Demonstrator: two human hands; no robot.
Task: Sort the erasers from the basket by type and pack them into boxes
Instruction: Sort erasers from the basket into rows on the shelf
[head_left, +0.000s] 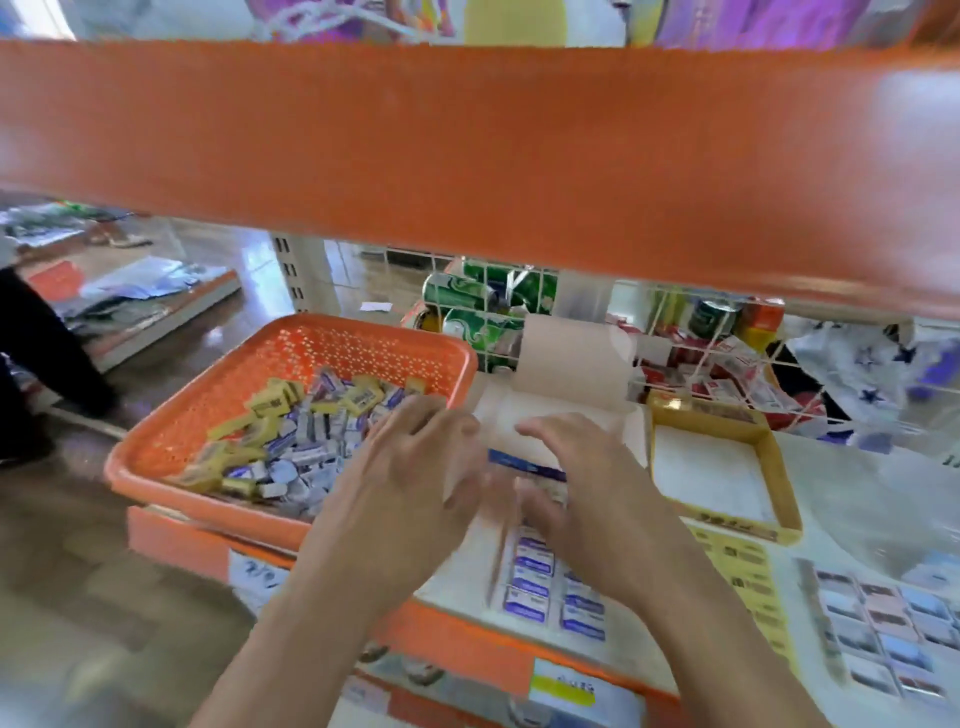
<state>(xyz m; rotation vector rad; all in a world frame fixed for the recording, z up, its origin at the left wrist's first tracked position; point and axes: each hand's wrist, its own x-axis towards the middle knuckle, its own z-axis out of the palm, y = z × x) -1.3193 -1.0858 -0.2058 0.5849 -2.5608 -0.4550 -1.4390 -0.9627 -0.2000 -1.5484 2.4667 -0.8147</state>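
Packing step, as I read it. Your left fingers (426, 415) are spread and close to straight, with nothing visibly in them. Your right fingers (537, 430) bend down toward the box and the tips are smeared by motion, so I can't tell whether they pinch an eraser or are empty.

Your left hand (410, 467) hovers over the basket's near right corner. Your right hand (592, 483) is over the middle of the open box (519, 410), and the two hands are just beside each other.

Below your right hand, blue-and-white erasers (530, 579) lie in two neat rows at the box's near end. The far end looks bare, with the flap (571, 364) standing up at the back. A dark blue strip (524, 465) shows between your hands; I can't say what it is.

The basket (208, 499) sits just left of the box and holds a mixed heap. The yellow erasers (270, 400) lie mostly left and back, and the loose blue-and-white ones (311, 447) mostly right. A second box (779, 467), yellow-rimmed, is just right of the first and has no erasers in it. Everything is on a shop shelf (857, 493), and the orange upper shelf edge (467, 156) blocks the top of the view.

Judgement: you're on the blue type and well short of done, and the yellow box isn't started.

Next move:
- If you're holding an eraser, seat it flush against the last row, in the same orientation.
- Then go back to the basket for blue ones only.
- The types are interleaved in the heap, so pick singly.
- Keep the rows tight, or the flap likely won't close.
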